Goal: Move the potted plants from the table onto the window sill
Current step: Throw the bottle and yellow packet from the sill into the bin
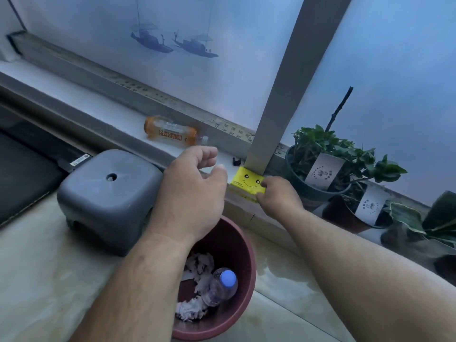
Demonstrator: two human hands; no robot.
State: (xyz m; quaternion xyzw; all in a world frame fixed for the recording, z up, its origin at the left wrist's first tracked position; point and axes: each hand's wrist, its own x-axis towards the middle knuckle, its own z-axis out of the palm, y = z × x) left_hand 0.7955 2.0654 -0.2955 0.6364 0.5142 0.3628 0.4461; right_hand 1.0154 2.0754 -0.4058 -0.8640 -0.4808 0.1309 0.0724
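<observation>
Two potted plants stand on the window sill (128, 124) at the right: a leafy one in a dark pot (318, 169) and a second pot (355, 213) just in front, each with a white label. A third dark-leaved plant (424, 223) shows at the far right edge. My right hand (278, 196) pinches the corner of a yellow smiley-face packet (246, 182) lying on the sill's edge. My left hand (195, 183) hovers beside it, fingers curled and apart, holding nothing.
An orange plastic bottle (172, 132) lies on its side on the sill. Below, a grey plastic stool (108, 196) stands on the floor next to a red bin (234, 280) with tissues and a bottle. A grey window post (283, 107) rises behind the packet.
</observation>
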